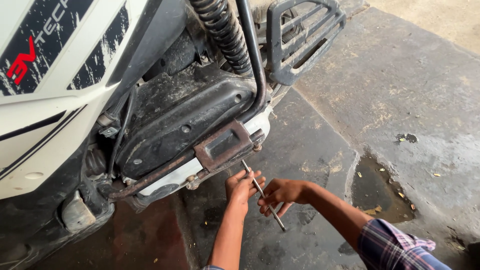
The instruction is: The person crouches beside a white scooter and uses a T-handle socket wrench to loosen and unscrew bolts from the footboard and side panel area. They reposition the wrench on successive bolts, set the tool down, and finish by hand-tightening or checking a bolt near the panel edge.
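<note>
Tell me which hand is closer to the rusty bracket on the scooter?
Left. The left hand grips the metal rod just below the rusty bracket. The right hand holds the rod lower down, farther from the bracket.

both hands, left hand (243, 186) and right hand (281, 194), grip a metal rod (263, 194), seemingly under the scooter (165, 115).

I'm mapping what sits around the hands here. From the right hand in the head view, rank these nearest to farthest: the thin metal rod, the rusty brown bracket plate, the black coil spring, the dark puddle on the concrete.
1. Thin metal rod: held in the right hand.
2. Rusty brown bracket plate: up-left, on the scooter.
3. Dark puddle: off to the right, on the floor.
4. Black coil spring: top, far up.
</note>
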